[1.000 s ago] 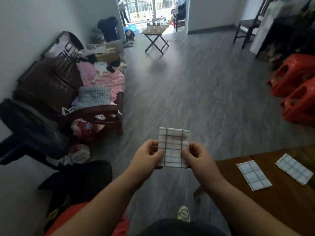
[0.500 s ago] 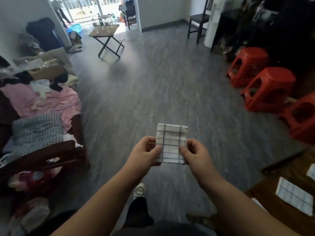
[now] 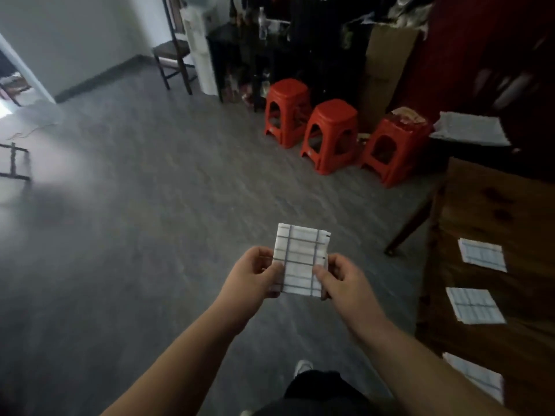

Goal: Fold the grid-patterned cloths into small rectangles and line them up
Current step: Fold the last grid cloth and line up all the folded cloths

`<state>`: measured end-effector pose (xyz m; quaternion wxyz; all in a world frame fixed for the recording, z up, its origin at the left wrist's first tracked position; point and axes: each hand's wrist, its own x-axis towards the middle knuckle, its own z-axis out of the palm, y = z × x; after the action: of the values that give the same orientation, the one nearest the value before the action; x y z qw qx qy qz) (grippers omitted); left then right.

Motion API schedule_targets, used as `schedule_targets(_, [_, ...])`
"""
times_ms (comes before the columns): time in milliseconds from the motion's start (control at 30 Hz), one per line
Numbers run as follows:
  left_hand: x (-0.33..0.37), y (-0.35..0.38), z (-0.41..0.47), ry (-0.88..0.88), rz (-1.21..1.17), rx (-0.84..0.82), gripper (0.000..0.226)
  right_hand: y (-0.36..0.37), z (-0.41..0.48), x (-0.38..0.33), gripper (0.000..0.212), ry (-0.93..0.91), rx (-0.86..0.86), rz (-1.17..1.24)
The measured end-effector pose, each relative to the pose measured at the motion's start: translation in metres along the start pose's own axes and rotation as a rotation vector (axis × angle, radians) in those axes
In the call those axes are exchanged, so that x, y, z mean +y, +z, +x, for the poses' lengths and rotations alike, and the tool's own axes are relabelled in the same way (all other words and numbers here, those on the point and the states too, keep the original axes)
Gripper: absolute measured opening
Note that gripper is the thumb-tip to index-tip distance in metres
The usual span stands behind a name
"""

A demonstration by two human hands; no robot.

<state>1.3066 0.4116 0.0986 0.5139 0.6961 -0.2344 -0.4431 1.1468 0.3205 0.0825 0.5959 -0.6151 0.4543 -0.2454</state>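
Fingers (image 3: 274, 270) of both hands pinch one folded cloth (image 3: 300, 259); three cloths (image 3: 474, 306) lie right on table (image 3: 486, 205); placing remains.

four folded grid cloths (image 3: 300, 261), three red stools (image 3: 330, 135), two hands (image 3: 255, 276).

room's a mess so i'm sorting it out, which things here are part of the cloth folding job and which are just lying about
Part of the job:
- folded grid cloth pinched between left hand and right hand
- three folded cloths on the wooden table: far, middle, near

Just lying about:
- three red stools
- dark chair
- cardboard box
- pale stack beyond the table; contents unclear
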Motion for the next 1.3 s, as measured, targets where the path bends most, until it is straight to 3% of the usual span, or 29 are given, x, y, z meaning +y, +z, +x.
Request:
schedule_targets(233, [0.048,0.099,0.134,0.002,0.134,-0.269,0.008,-0.085,0.096,0.014,0.005,0.057,0.285,0.055])
schedule_targets(433, [0.101,0.233,0.247,0.014,0.308,-0.426,0.010,-0.198,0.195,0.024,0.007,0.100,0.450,0.093])
schedule_targets(633, [0.135,0.369,0.316,0.053,0.468,-0.649,0.009,-0.304,0.228,0.030,0.004,0.186,0.658,0.069])
schedule_targets(833, [0.135,0.481,0.352,0.049,0.637,-0.910,0.008,-0.366,0.237,0.064,0.008,0.417,0.870,0.113])
schedule_targets(1067, [0.108,0.604,0.412,0.033,0.840,-1.170,0.009,-0.413,0.278,0.116,0.007,0.585,1.096,0.393])
schedule_targets(1300, [0.093,0.727,0.494,-0.010,1.213,-1.505,0.029,-0.460,0.355,0.142,0.016,0.733,1.313,0.620])
